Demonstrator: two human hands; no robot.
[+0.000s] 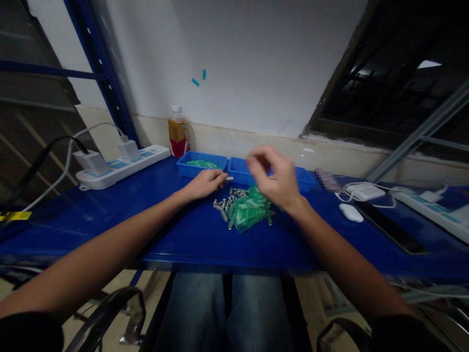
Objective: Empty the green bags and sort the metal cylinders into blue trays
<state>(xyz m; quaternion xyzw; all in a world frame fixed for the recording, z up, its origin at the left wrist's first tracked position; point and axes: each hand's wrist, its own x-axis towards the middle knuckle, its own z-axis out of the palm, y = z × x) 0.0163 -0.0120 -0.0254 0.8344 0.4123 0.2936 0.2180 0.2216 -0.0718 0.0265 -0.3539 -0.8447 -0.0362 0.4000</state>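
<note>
My left hand (207, 184) pinches a small silvery metal cylinder (229, 178) that sticks out past its fingertips. Above the table, blurred by motion, my right hand (276, 176) has its fingers curled in towards the thumb. What it holds, if anything, I cannot make out. Between and below the hands lies a loose heap of small metal cylinders (223, 210), with green translucent plastic bags (247, 215) on the heap's right side. Behind the left hand, a blue tray (186, 171) holds green plastic. Another blue tray (238, 171) stands beside it, partly hidden by my right hand.
A drink bottle (178, 132) stands against the wall behind the trays. To the left is a white power strip (120, 166) with plugged-in chargers. On the right lie a black phone (392, 227), a white earphone case (351, 212), cables and another power strip (436, 210).
</note>
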